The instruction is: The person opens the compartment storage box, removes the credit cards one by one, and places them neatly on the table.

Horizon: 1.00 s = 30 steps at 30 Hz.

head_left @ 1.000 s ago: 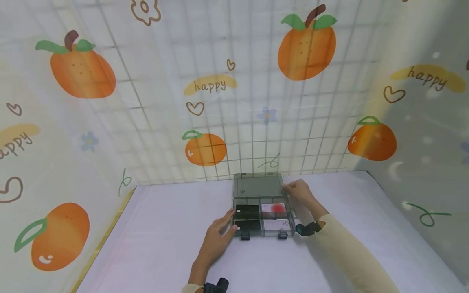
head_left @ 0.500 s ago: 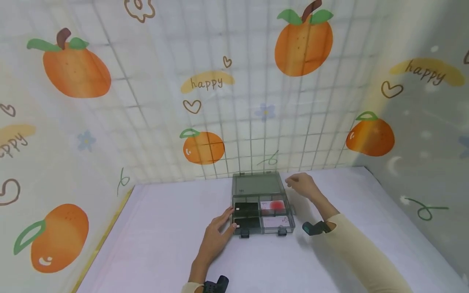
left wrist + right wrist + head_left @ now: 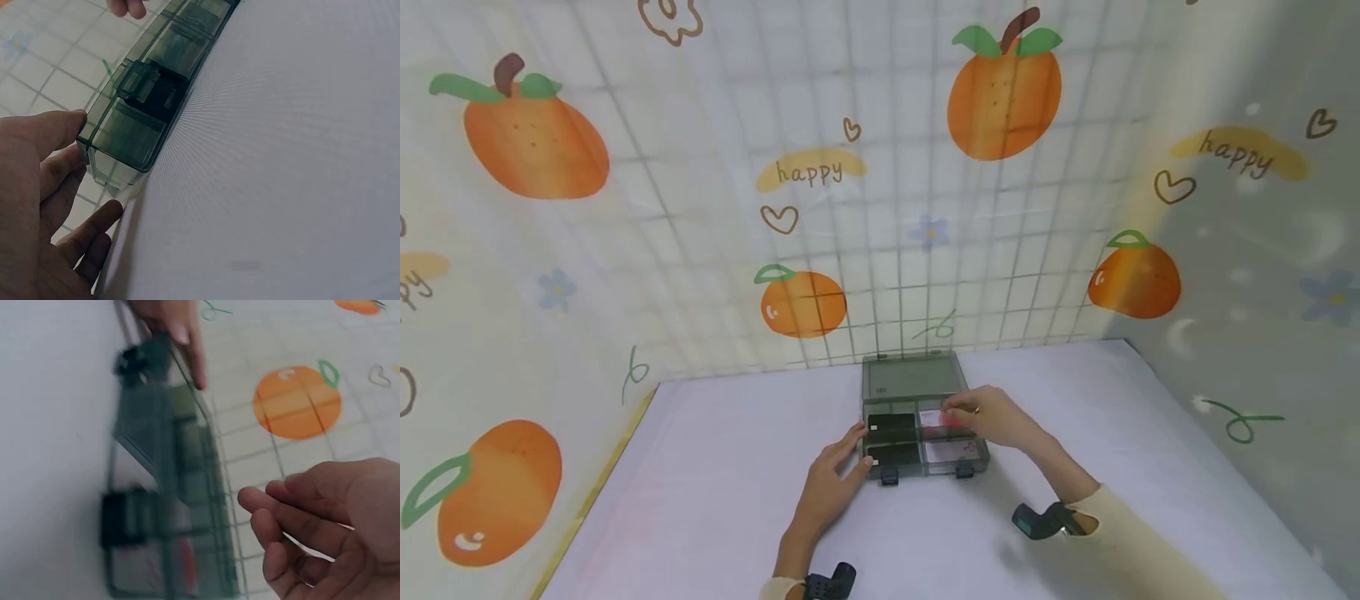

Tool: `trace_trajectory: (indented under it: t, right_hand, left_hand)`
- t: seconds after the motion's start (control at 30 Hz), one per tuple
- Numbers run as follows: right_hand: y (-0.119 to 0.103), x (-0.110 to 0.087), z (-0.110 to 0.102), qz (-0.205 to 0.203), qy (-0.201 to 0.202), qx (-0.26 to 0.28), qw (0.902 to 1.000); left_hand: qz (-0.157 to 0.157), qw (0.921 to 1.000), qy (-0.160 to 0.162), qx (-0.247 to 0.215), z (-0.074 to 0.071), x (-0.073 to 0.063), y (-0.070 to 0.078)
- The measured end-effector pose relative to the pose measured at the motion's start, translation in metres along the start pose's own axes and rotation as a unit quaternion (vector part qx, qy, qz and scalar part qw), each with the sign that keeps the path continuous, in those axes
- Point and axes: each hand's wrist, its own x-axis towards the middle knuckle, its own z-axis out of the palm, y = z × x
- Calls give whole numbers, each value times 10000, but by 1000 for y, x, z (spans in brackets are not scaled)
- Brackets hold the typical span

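A clear grey-green plastic case (image 3: 925, 474) lies on the table with its lid (image 3: 912, 380) folded back. Two dark cards (image 3: 891, 422) sit in its left compartments. On the right are a white card with a red circle (image 3: 929, 418) and a pale card (image 3: 951, 452). My left hand (image 3: 827, 487) touches the case's left side; the left wrist view shows the thumb at its corner. Over the red-circle card, my right hand (image 3: 997, 417) partly hides it. In the right wrist view its fingers are loosely bent, with nothing visible between them.
White cloth covers the table (image 3: 722, 483). Behind it hangs a curtain (image 3: 880, 250) printed with oranges, in front of a wire grid. Each wrist wears a black camera (image 3: 1047, 521), and the sleeves are pale.
My right hand has left the lid's right edge, moving left and toward me until it is over the red-circle card. My left hand has stayed at the case's side.
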Motion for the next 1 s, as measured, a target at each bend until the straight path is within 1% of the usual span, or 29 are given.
trace_trajectory:
  t: [0.13, 0.23, 0.33, 0.43, 0.53, 0.63, 0.73, 0.83, 1.0]
  right_hand:
    - [-7, -1, 26, -407, -172, -22, 9990]
    - [-9, 0, 42, -488, -170, -106, 9986]
    - [-11, 0, 52, -590, -110, -292, 9978]
    - [-13, 0, 57, -658, -92, -460, 9967]
    - [-14, -1, 60, -636, -216, -501, 9965]
    - [-14, 0, 64, -594, -343, -581, 9960]
    - [-13, 0, 66, -579, -351, -632, 9957]
    - [-13, 0, 68, -507, -321, -562, 9966]
    - [-13, 1, 69, -366, -218, -399, 9983]
  left_hand:
    - [61, 10000, 16, 37, -2, -2, -3]
    - [-44, 10000, -19, -27, -4, -2, -4]
    - [-149, 9998, -66, -95, -3, -1, -5]
    - [-106, 9998, -68, -120, 0, 0, -6]
    - [-84, 9999, -57, -138, 2, 0, -6]
    - [-184, 9996, -87, -185, 2, 1, -4]
    - [-281, 9993, -130, -216, 1, 1, -2]
    - [-335, 9992, -147, -182, 1, 1, -2]
    - [-333, 9993, -131, -113, 1, 1, -3]
